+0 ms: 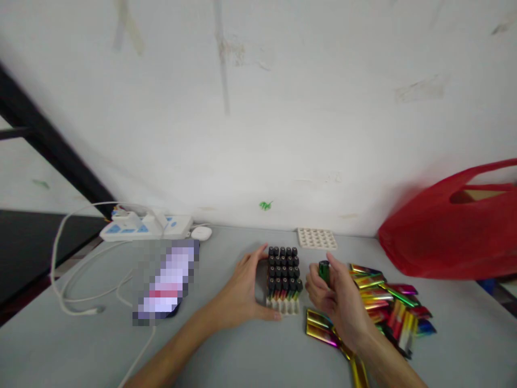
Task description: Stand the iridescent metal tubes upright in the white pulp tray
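A white holed rack stands on the table with rows of black-topped, shiny coloured pieces upright in it. Its front row of holes shows no pieces. My left hand spans the rack from the left, thumb along the front edge and fingers at the back corner. Just right of the rack, my right hand is closed around a shiny green piece with a dark end. Beside and partly behind that hand lies a loose pile of flat metallic pieces in gold, red, green and purple.
A second white holed tray lies against the wall. At left are a phone, a power strip, a white charger and looping white cables. A red bag stands at the right.
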### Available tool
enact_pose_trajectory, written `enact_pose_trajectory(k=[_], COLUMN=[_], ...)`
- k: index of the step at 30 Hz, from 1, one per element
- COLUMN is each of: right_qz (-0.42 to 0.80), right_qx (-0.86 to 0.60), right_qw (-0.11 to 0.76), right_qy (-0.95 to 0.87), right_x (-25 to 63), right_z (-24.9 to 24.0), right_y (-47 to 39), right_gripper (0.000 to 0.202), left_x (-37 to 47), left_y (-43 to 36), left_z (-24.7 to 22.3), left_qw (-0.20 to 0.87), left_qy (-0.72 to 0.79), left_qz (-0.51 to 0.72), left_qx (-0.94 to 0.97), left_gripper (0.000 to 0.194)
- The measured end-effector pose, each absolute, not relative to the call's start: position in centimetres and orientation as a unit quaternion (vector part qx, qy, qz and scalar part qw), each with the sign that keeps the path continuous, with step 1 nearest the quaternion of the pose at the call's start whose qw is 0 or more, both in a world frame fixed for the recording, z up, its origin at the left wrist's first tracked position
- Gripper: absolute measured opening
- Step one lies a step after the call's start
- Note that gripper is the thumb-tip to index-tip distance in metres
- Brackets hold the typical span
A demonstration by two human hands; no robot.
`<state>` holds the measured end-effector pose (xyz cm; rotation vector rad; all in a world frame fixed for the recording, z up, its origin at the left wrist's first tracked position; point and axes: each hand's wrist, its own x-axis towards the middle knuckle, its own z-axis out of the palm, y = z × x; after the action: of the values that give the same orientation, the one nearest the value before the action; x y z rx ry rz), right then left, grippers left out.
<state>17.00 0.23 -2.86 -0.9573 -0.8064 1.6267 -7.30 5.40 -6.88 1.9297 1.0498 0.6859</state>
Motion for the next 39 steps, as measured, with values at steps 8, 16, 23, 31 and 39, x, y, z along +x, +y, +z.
enact_pose_trajectory(k=[8, 16, 23, 31, 39], right_qz=[0.676, 0.680, 0.694, 0.679, 0.657], right_qx=[-0.411, -0.427, -0.436, -0.441, -0.444], right_qw=[0.517, 0.520, 0.485, 0.508, 0.510], right_qy=[-0.326, -0.291, -0.306, -0.294, -0.333], right_x=[16.8, 16.2, 16.3, 16.6, 16.6], right_z=[-3.5, -4.0, -3.8, -3.9, -3.7], right_y=[0.3, 0.0, 0.0, 0.4, 0.3], right_gripper=[0.065, 0.060, 0.064, 0.067, 0.069], left_x=[-7.3, -7.3, -7.4, -7.3, -7.4], left_y=[5.5, 5.5, 5.5, 5.6, 5.6], left_z=[-7.0, -6.9, -7.2, -6.9, -7.1], left_qw=[0.404, 0.402, 0.403, 0.402, 0.402], left_qy=[0.413, 0.414, 0.412, 0.416, 0.416], left_qz=[0.274, 0.272, 0.281, 0.270, 0.266], left_qx=[0.769, 0.771, 0.767, 0.770, 0.771], left_gripper=[0.153, 0.151, 0.148, 0.151, 0.152])
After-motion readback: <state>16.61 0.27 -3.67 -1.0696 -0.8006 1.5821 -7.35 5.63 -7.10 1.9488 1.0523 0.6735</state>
